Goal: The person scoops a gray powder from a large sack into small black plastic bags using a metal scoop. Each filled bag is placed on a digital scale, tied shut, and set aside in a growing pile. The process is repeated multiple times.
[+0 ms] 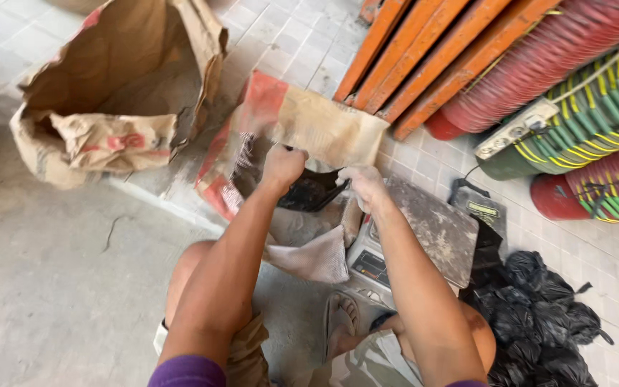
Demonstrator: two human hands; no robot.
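Note:
My left hand (283,166) and my right hand (364,186) are both closed on the mouth of a black plastic bag (314,192), holding it open between them. The bag sits inside the opening of a dusty brown-and-red paper sack (302,122) that leans in front of me. Both hands are coated in grey dust. Just below my right hand stands a dusty weighing scale (435,229) with a flat metal platform and a small display. My knees and one sandalled foot (339,324) show at the bottom.
A second, larger brown paper sack (116,86) stands open at upper left. Orange metal bars (431,50) and rolled red and green ribbed ducts (589,79) lie at upper right. Several tied black plastic bags (539,315) pile at lower right on the tiled floor.

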